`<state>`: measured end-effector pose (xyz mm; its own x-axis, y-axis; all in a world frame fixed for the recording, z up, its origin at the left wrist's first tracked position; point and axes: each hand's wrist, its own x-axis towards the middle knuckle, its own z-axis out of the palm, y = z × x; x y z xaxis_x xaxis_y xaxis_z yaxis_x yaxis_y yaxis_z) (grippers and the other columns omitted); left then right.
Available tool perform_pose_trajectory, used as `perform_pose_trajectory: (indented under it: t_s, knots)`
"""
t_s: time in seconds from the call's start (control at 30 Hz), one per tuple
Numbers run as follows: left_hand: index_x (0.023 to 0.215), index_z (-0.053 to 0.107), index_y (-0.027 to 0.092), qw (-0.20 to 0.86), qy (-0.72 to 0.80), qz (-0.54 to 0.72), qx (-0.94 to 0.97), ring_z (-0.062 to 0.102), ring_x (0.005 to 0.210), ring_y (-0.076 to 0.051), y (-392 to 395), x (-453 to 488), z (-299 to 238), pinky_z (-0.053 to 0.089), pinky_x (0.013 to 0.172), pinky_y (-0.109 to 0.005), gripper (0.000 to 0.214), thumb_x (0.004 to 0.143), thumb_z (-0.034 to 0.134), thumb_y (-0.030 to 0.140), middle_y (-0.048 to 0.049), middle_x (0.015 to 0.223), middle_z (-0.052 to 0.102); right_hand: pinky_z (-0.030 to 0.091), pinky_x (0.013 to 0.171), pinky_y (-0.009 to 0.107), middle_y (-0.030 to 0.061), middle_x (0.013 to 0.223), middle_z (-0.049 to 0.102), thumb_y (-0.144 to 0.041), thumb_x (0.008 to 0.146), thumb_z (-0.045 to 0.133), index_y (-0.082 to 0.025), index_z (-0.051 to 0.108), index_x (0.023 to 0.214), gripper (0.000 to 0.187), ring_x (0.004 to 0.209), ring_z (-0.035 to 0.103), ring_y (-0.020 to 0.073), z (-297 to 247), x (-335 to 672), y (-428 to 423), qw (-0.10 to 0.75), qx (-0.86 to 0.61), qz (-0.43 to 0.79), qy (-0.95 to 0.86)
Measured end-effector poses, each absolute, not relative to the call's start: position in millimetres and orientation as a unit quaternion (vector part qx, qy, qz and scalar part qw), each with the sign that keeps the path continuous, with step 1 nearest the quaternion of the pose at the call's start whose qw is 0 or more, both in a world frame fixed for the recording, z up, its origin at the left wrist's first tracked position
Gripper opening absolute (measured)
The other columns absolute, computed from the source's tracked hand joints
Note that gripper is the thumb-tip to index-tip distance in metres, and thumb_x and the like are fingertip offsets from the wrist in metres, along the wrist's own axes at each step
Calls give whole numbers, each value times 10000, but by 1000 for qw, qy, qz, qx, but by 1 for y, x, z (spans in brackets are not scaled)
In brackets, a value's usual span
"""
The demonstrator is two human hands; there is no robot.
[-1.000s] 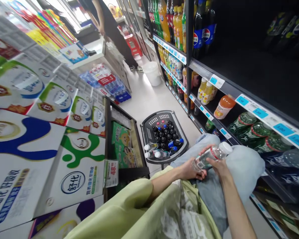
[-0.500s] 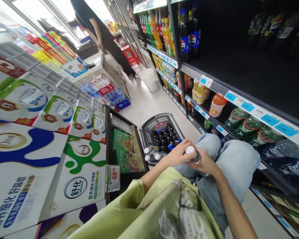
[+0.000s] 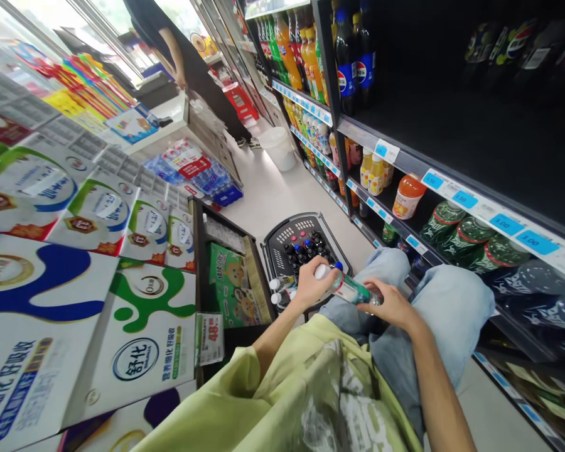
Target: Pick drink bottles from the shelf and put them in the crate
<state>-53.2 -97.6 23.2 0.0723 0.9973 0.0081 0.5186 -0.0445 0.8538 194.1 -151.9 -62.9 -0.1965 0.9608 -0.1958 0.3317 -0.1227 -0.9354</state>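
A clear plastic bottle (image 3: 351,289) with a white cap and a green-and-white label lies tilted across my lap, between both hands. My left hand (image 3: 312,282) is closed round its neck end, just by the cap. At the other end, my right hand (image 3: 390,306) grips the base between thumb and fingers. Just beyond my hands stands a black shopping basket (image 3: 275,243) on the floor. Dark bottles (image 3: 306,251) with black, blue and red caps fill part of it, and white-capped bottles (image 3: 277,290) lean at its near left corner.
Drink shelves (image 3: 371,141) with price tags run along my right. Stacked milk cartons (image 3: 141,326) and a low bin (image 3: 235,276) are close on my left. Ahead are packs of bottled water (image 3: 202,172), a white bucket (image 3: 277,149) and a person (image 3: 193,69) by a counter.
The bottle has turned from pointing up at me to lying sideways, its cap now to the left. My left hand has shifted left to the neck; the right hand holds the base.
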Motion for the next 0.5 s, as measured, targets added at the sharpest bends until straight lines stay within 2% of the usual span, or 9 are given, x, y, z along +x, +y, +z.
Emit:
perform_pose_trajectory:
  t_s: [0.13,0.2,0.33,0.5]
  knots:
    - [799,594,218,275,629,357,634,542,682,-141,-71,-79,20,426,664,-252,307,826,736,488,30,716,615,530,782,406,27,887,818,-464,864,816,-304,773,1108,296,744,721,263,-75,202,-145,307,-611,456,-570]
    - [812,593,220,223,641,342,650,571,706,-152,-55,-93,11,441,696,-261,290,829,764,454,24,730,634,500,746,396,17,808,773,-425,884,768,-302,764,1078,229,696,682,255,-78,201,-141,292,-626,420,-588]
    - [883,618,220,150,663,250,689,676,841,-203,-24,-127,-25,488,808,-295,214,870,768,373,-22,881,736,509,768,386,28,865,781,-429,932,719,-290,740,1119,234,745,710,257,-78,201,-140,266,-620,414,-610]
    - [1030,657,207,108,691,93,709,746,1070,-296,1,-166,-75,531,883,-341,199,966,736,378,-106,1128,782,505,884,376,54,967,796,-397,1057,605,-243,668,1392,374,980,780,293,-71,209,-146,128,-643,408,-635]
